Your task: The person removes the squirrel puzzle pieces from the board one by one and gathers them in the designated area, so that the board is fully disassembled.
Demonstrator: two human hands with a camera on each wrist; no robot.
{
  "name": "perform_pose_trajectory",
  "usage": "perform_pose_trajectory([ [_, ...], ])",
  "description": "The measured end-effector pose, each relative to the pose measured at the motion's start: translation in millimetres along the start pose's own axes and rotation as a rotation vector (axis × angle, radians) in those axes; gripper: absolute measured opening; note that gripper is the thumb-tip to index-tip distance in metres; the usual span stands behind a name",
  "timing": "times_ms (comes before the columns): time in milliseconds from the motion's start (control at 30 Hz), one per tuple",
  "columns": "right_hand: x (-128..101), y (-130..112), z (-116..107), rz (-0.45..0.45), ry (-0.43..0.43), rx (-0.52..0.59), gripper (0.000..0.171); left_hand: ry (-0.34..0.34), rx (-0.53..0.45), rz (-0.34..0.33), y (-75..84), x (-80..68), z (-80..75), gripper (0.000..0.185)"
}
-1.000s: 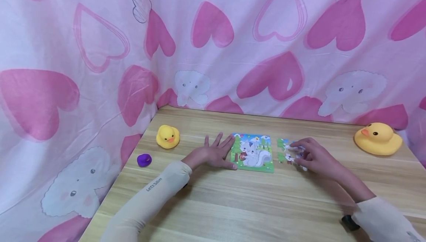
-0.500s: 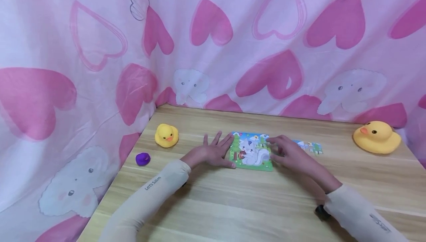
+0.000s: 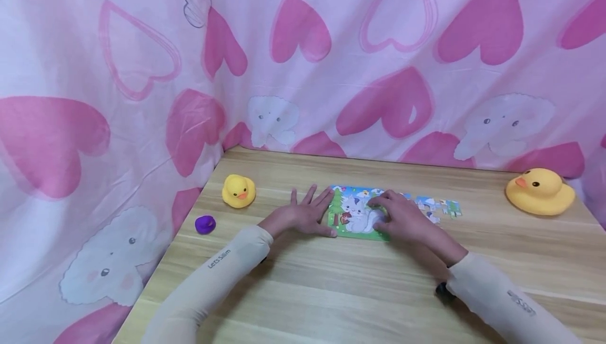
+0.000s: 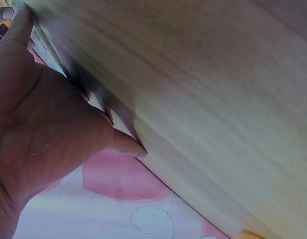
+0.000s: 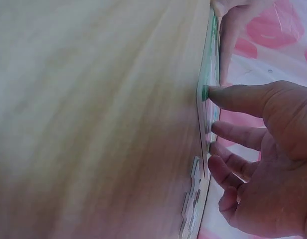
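A flat puzzle board point(image 3: 352, 220) with a grey squirrel picture lies on the table. My left hand point(image 3: 303, 220) is spread flat at its left side, with thumb and fingertips at the edge. Over the right part of the picture is my right hand point(image 3: 407, 220), fingers bent and spread. In the right wrist view, its thumb and fingertips touch the board's face point(image 5: 209, 74), and no lifted piece shows between them. Several puzzle pieces point(image 3: 426, 202) lie to the right of the board, partly hidden by the right hand.
A yellow rubber duck point(image 3: 239, 191) and a small purple duck point(image 3: 205, 224) stand at the left of the wooden table point(image 3: 331, 291). A larger yellow duck point(image 3: 539, 191) sits at the far right. A pink heart-patterned curtain point(image 3: 303, 81) hangs behind.
My right hand has moved left, from the pieces beside the board to over the board's right part. The left hand has stayed at the left edge.
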State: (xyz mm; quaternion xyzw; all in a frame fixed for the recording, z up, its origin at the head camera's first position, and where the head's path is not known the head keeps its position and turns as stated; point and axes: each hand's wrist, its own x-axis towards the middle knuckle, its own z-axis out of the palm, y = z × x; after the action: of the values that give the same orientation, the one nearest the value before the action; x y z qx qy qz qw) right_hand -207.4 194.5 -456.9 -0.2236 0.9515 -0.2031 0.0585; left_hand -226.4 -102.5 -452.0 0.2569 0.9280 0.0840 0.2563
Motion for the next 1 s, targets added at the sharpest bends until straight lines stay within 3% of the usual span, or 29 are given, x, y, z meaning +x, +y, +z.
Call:
perform_pose_trajectory([
  [333, 5, 3, -5, 0.017, -0.021, 0.096, 0.050, -0.011, 0.003, -0.015, 3.0, 1.5, 0.1, 0.114],
  [533, 9, 4, -8, 0.027, -0.050, 0.098, 0.052, -0.031, -0.021, -0.050, -4.4, 8.1, 4.6, 0.116],
  [667, 14, 4, -10, 0.027, -0.075, 0.130, 0.052, -0.018, -0.019, -0.031, -2.2, 0.7, -1.4, 0.114],
  [1000, 16, 14, -12, 0.031, -0.134, 0.200, 0.052, -0.005, -0.009, -0.008, 0.0, 1.2, 0.0, 0.113],
])
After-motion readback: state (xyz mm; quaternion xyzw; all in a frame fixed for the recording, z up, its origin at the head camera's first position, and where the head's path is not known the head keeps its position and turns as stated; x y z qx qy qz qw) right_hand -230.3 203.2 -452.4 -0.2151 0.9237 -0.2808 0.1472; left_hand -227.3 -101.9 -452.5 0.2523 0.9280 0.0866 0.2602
